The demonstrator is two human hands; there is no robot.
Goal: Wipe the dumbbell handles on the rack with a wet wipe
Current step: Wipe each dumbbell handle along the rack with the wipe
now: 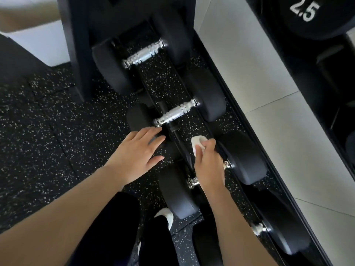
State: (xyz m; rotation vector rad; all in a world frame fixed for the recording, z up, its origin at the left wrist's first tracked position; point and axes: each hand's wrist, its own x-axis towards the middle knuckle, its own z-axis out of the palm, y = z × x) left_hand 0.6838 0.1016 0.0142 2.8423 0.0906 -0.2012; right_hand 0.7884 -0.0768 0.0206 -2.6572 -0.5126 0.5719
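Along the lowest tier of the black dumbbell rack, three chrome handles show between dark rubber heads. At the rack's far end lies a dumbbell with a bare knurled handle; a second one sits nearer, its handle also uncovered. Nearest the person, a third dumbbell handle is mostly hidden under the right hand, with only its chrome ends showing on either side. That hand is closed over the bar, and its fingers pinch a bunched white wet wipe, which pokes out past the knuckles toward the far end of the rack. The left hand is open, fingers spread and slightly curled, resting against the front head of the middle dumbbell and holding nothing. Below the arms a white shoe stands on the speckled rubber floor, close to the rack's front edge.
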